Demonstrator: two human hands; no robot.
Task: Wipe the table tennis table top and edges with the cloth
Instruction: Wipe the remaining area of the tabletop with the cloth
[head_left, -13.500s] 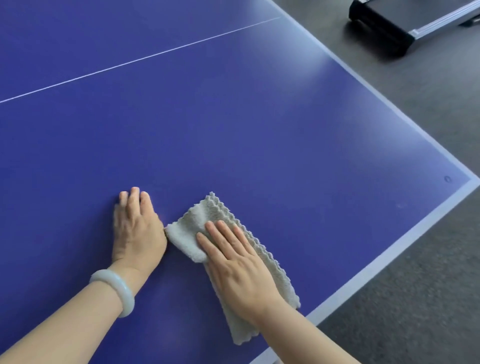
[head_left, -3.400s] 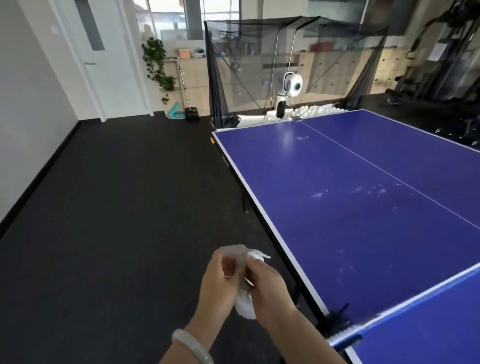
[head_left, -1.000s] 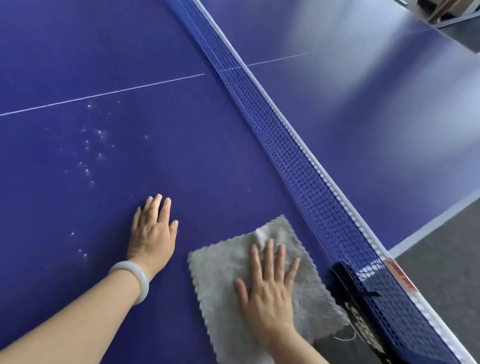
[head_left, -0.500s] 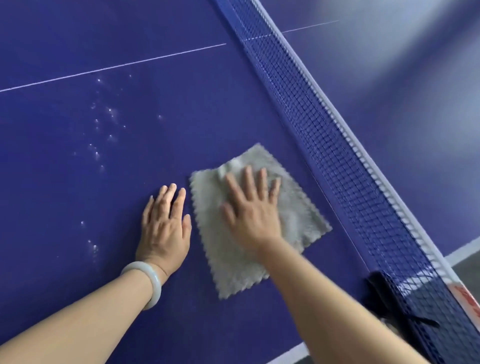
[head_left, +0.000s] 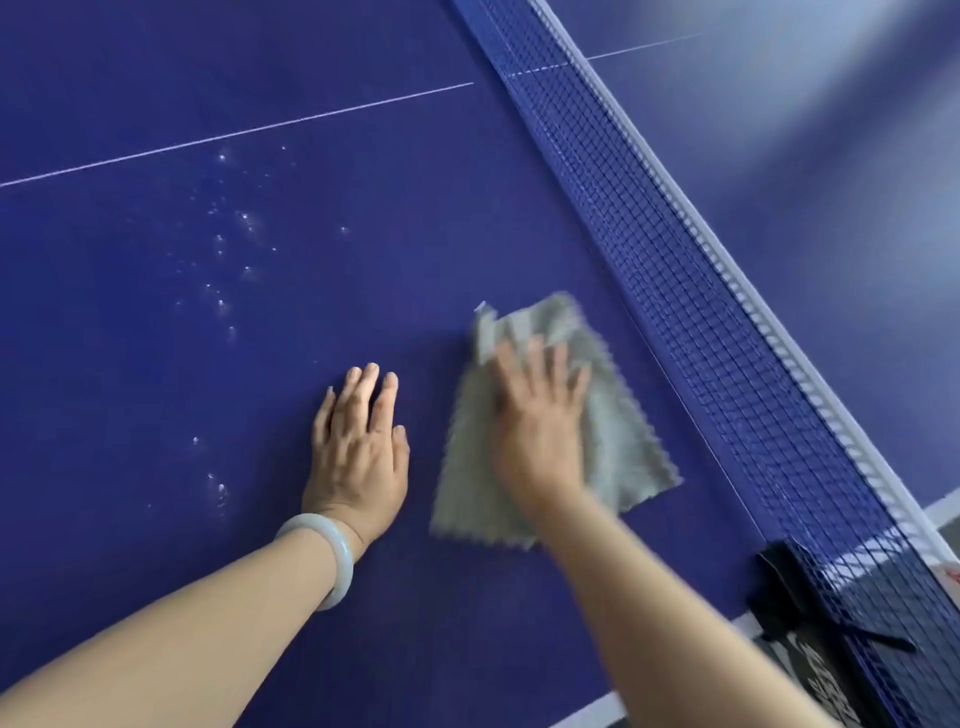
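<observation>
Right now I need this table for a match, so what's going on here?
A person is wiping the blue table with a grey cloth. The right hand presses flat on the cloth, close to the net; the cloth looks blurred, as if mid-swipe. The left hand rests flat on the table beside it. White specks to the left are not yet wiped.

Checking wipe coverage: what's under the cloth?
The cloth lies on the blue table top, with the right hand pressed on it. White specks show to its left; any beneath it are hidden.
</observation>
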